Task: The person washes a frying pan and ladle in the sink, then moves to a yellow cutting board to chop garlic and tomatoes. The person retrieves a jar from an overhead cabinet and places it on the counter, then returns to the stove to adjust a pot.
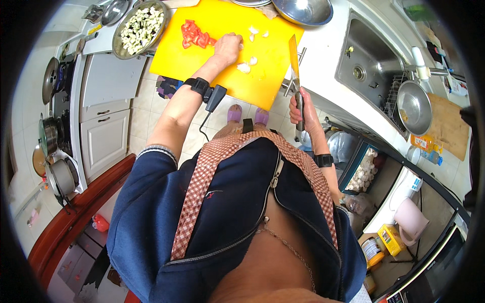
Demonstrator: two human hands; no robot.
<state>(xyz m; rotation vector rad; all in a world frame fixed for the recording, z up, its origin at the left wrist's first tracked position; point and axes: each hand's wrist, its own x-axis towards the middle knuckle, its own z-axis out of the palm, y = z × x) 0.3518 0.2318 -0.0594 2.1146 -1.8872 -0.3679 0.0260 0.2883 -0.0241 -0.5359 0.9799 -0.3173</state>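
My right hand (304,110) grips a kitchen knife (294,60) by its dark handle. Its blade points away from me, seen nearly edge-on beside the right edge of a yellow cutting board (182,62). Over the middle of the board, my left hand (228,49) has its fingers curled around a whitish garlic clove (241,46), mostly hidden by them. Closer to me lie garlic pieces (243,67), and more cloves (253,30) are scattered farther back. Chopped tomato (195,36) is heaped left of my left hand.
Left of the board, a metal bowl (117,47) holds diced eggplant. A steel bowl (303,11) stands behind the board. To the right is a sink (343,60), with a metal pan (415,108) by its drainer. Pots (62,176) stand at the far left.
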